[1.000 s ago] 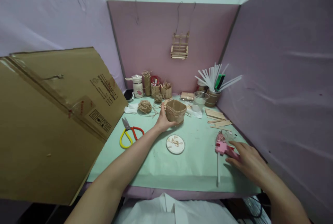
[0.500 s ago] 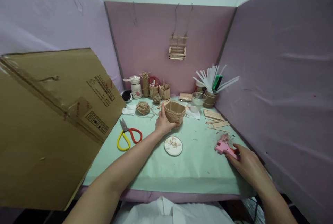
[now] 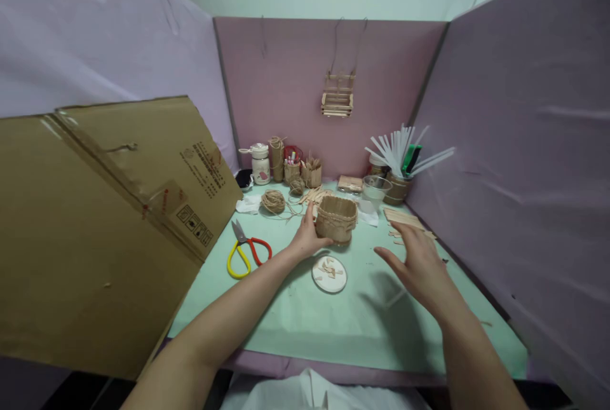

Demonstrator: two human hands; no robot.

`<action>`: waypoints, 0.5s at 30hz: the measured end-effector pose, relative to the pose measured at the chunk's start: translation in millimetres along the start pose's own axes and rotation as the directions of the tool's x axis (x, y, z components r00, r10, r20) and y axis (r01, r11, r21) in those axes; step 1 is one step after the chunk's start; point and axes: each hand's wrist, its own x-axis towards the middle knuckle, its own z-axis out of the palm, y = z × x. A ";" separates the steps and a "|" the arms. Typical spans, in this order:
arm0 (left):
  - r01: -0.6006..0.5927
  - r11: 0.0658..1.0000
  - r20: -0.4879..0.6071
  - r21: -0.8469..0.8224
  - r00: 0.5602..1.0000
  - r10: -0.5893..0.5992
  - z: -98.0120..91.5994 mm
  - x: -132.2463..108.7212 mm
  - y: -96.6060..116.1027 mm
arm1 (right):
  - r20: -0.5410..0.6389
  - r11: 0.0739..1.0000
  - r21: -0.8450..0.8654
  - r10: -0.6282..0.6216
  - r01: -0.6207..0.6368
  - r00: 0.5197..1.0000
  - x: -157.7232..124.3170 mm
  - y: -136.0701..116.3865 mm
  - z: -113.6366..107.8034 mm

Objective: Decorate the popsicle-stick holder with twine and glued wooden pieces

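A small basket made of wooden sticks and twine [image 3: 336, 218] stands in the middle of the green table [image 3: 295, 308]. My left hand [image 3: 307, 238] grips its left side, thumb up against the wall. My right hand [image 3: 419, 267] hovers above the table to the right of the basket, fingers stretched out and apart, holding nothing. Just in front of the basket lies a white round dish [image 3: 330, 274] holding several small wood bits. The pink glue gun seen earlier is not visible; my right hand covers that area.
A large cardboard sheet [image 3: 95, 219] leans at the left. Yellow-and-red scissors [image 3: 248, 251] lie left of my arm. At the back stand a twine ball [image 3: 273, 201], a white jar [image 3: 260, 164], stick-filled cups [image 3: 312, 173], a clear cup [image 3: 374, 189], a tub of white sticks [image 3: 398, 171] and flat wooden sticks [image 3: 403, 218]. Purple walls enclose the table.
My right hand has left the pink glue gun at the right and moved up and left toward the basket, now open. My left hand stays on the basket. The view shifted slightly.
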 end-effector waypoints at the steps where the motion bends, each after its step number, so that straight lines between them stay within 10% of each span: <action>1: 0.015 1.000 0.039 -0.023 0.999 -0.014 -1.0 -1.8 0.4 | -0.008 0.998 0.058 -0.030 0.031 1.000 12.4 -11.7 8.8; 5: 0.058 0.992 0.162 -0.112 0.986 -0.039 -7.4 -8.0 1.4 | -0.022 0.967 0.240 -0.085 0.088 0.996 47.7 -46.6 46.8; 10: 0.065 0.968 -0.029 0.241 0.998 -0.059 -34.9 -2.8 9.0 | -0.047 0.980 0.189 -0.061 0.069 0.997 57.3 -56.1 79.2; 15: 0.170 0.895 -0.192 0.412 0.977 -0.097 -100.3 14.5 15.8 | -0.176 0.990 0.140 0.004 0.021 0.984 54.5 -51.2 80.5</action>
